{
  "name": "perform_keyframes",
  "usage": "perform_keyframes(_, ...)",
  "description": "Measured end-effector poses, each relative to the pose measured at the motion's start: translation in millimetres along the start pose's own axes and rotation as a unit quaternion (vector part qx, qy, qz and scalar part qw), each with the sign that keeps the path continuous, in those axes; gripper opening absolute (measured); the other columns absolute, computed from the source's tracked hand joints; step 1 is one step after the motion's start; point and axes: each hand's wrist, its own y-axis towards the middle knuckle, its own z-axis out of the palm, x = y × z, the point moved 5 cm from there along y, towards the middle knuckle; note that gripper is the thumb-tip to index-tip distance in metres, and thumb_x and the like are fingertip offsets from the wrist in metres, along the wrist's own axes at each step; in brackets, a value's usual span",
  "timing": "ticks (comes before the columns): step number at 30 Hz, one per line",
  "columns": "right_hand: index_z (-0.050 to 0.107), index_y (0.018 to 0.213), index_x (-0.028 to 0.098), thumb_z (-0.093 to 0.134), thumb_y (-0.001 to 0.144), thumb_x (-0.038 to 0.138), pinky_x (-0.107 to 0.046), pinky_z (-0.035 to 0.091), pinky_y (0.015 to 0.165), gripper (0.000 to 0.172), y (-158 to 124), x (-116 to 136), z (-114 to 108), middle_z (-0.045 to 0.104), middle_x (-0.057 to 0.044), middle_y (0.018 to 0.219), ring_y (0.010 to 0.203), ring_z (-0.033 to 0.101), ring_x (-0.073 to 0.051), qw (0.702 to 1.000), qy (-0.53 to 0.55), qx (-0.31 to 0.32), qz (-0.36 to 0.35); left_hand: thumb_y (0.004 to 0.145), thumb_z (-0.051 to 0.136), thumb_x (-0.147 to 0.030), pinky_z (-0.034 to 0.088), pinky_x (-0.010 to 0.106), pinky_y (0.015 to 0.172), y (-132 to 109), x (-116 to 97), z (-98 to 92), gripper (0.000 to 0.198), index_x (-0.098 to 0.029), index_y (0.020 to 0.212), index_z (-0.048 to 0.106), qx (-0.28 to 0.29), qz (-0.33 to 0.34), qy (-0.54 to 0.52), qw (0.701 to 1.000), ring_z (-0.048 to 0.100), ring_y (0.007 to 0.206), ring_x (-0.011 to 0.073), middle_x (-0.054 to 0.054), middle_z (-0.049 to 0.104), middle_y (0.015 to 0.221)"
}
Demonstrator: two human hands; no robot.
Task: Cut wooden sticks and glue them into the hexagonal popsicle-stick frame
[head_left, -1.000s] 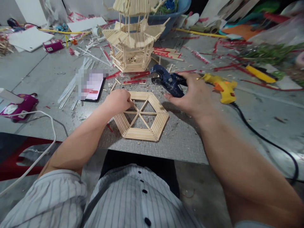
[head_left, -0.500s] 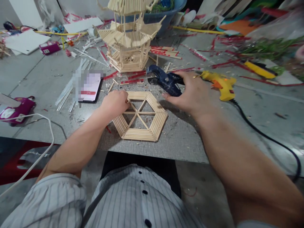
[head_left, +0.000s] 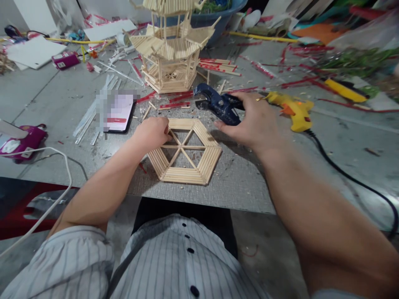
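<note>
- Hexagonal stick frame (head_left: 181, 146) — flat on the grey tabletop (head_left: 240, 182), in front of the person and between the two hands; one corner-to-corner line runs left to right, roughly along the table's near edge.
- Phone (head_left: 122, 114): screen up, left of the frame's far side and apart from it.
- Left hand (head_left: 154, 132): the nearer of the two, over the frame's far left corner, curled with the knuckles up. Its fingertips are hidden, so I cannot tell whether they pinch a stick or only press there. From this hand, most of the frame spreads rightward and toward the person.
- Spokes (head_left: 193, 148): they meet at the frame's middle, just right of the left hand and a little nearer the person.
- Blue cutter (head_left: 221, 104): beyond the frame's far right side, apart from it. Its long axis slants, with the head to the left and farther off, the handles to the right and nearer.
- Right hand (head_left: 257, 120): grasping the cutter by its handles — thumb on the near side. The frame lies leftward and nearer the person from here, untouched by this hand.
- Yellow glue gun (head_left: 295, 111): just right of the right hand, nozzle end toward it.
</note>
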Motion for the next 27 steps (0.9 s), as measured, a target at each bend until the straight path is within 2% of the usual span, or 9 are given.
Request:
perform_keyframes(5,0.052,0.122,0.025,0.070,0.070,0.040,-0.063,0.041,0.094,0.058,-1,1,-1,0.060,-0.014,0.116,0.112,0.054,-0.039,1.000,0.002,-0.001,-0.011,0.073,0.056,-0.028,0.048,0.034,0.073,-2,-3,-3.0,0.021,-0.015,0.085,0.066,-0.011,-0.004,0.023,1.000,0.066,0.087,0.0277,0.011,0.070,0.085)
perform_keyframes(10,0.052,0.123,0.019,0.072,0.066,0.039,-0.061,0.042,0.092,0.064,0,-2,2,0.060,-0.016,0.114,0.110,0.056,-0.040,1.000,-0.003,-0.004,-0.015,0.076,0.051,-0.025,0.048,0.036,0.076,-5,-6,-9.2,0.024,-0.014,0.085,0.070,-0.023,-0.009,0.023,0.999,0.066,0.090,0.0288,0.013,0.071,0.087)
perform_keyframes(12,0.051,0.123,0.020,0.070,0.067,0.039,-0.059,0.044,0.092,0.062,0,-3,3,0.061,-0.015,0.115,0.110,0.056,-0.038,0.999,-0.001,-0.019,-0.030,0.077,0.051,-0.026,0.048,0.036,0.075,-5,-4,-13.0,0.024,-0.014,0.084,0.071,-0.043,-0.008,-0.004,0.999,0.066,0.087,0.0276,0.012,0.071,0.086)
perform_keyframes(15,0.051,0.123,0.022,0.069,0.068,0.039,-0.056,0.045,0.092,0.060,1,-2,2,0.062,-0.013,0.115,0.108,0.058,-0.035,0.998,-0.002,-0.028,-0.057,0.078,0.053,-0.026,0.047,0.031,0.072,-4,-6,-19.4,0.021,-0.014,0.081,0.070,-0.106,0.053,-0.116,0.986,0.064,0.076,0.0198,0.007,0.071,0.079)
perform_keyframes(18,0.050,0.123,0.022,0.067,0.068,0.038,-0.053,0.047,0.090,0.060,1,3,0,0.062,-0.012,0.116,0.106,0.059,-0.033,0.996,0.006,-0.028,-0.087,0.078,0.056,-0.024,0.044,0.024,0.063,-6,-10,-24.4,0.015,-0.014,0.077,0.066,-0.172,0.137,-0.280,0.935,0.059,0.064,0.0118,0.002,0.067,0.068)
perform_keyframes(21,0.051,0.121,0.021,0.067,0.068,0.037,-0.050,0.048,0.090,0.058,0,13,-1,0.063,-0.012,0.115,0.106,0.060,-0.032,0.992,0.022,-0.021,-0.119,0.077,0.058,-0.021,0.038,0.019,0.050,-9,-17,-21.7,0.008,-0.014,0.073,0.062,-0.157,0.172,-0.407,0.883,0.050,0.048,0.0054,-0.003,0.058,0.058)
perform_keyframes(24,0.051,0.120,0.022,0.065,0.070,0.040,-0.049,0.049,0.089,0.055,-1,19,-1,0.064,-0.012,0.113,0.104,0.061,-0.030,0.991,0.039,-0.028,-0.129,0.076,0.059,-0.017,0.030,0.017,0.037,-9,-20,-16.5,0.003,-0.014,0.076,0.058,-0.108,0.143,-0.538,0.824,0.042,0.036,0.0026,-0.005,0.055,0.056)
perform_keyframes(27,0.051,0.120,0.022,0.064,0.072,0.041,-0.050,0.050,0.088,0.054,-2,18,-2,0.064,-0.012,0.113,0.104,0.062,-0.030,0.990,0.047,-0.052,-0.122,0.076,0.061,-0.016,0.031,0.017,0.031,-7,-18,-12.0,0.010,-0.015,0.086,0.056,-0.069,0.095,-0.666,0.736,0.045,0.031,0.0037,-0.004,0.061,0.060)
